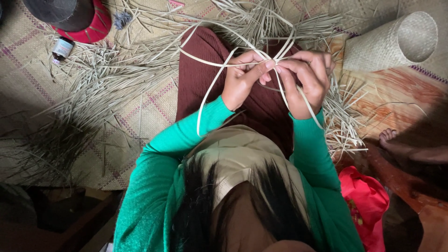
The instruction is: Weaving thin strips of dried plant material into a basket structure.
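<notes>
We see pale leaf strips (242, 51) crossing above the lap on a maroon skirt (205, 79), pinched where they meet. Our left hand (242, 79) grips the strips between thumb and fingers, and our right hand (305, 79) is closed on the same crossing, fingertips touching the left's. Loose ends arc outward and hang past the green sleeves (186, 135). Around lies a heap of dry strips (102, 79) on a woven mat (28, 79). A rolled woven mat (396, 42) rests to the right, a small bottle (62, 48), perhaps medicine, to the left
</notes>
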